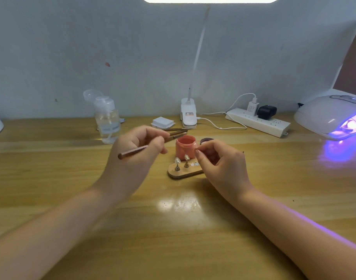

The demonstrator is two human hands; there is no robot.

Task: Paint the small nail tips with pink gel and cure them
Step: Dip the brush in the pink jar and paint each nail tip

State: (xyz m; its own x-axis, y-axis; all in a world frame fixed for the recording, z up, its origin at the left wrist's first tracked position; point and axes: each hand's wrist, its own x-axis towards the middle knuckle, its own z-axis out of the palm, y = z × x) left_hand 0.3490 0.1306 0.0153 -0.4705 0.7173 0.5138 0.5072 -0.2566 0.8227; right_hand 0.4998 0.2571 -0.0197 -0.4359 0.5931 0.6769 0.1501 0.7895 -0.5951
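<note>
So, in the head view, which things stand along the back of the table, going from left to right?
Pump bottle → stack of white pads → lamp base → power strip → curing lamp, lit purple inside.

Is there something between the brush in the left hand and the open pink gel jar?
Nothing visible blocks it. The brush in the left hand points toward the pink gel jar, whose mouth is open. The right hand is at the jar's right side.

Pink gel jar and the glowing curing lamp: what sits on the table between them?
Head view: only its dark lid beside the pink gel jar; then bare table to the curing lamp.
</note>
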